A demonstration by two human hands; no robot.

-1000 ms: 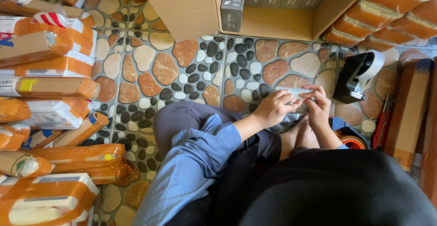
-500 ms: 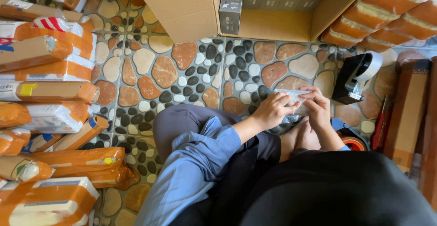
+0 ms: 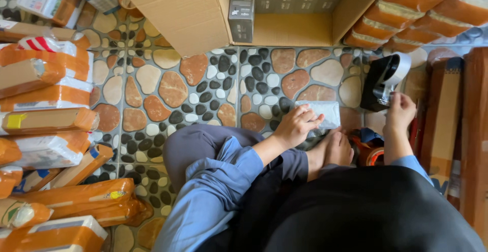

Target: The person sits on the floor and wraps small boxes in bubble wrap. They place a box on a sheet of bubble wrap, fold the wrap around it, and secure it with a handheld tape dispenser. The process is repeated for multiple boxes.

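1. Left hand (image 3: 296,126) lies flat, fingers spread, pinning the packet (image 3: 321,115) to the floor.
2. Right hand (image 3: 399,111) has its fingers closed on the tape dispenser (image 3: 382,82).
3. Best to keep the packet pressed still and bring the dispenser over square to it.
4. The packet lies by the feet, long axis left-right, far end toward the dispenser.
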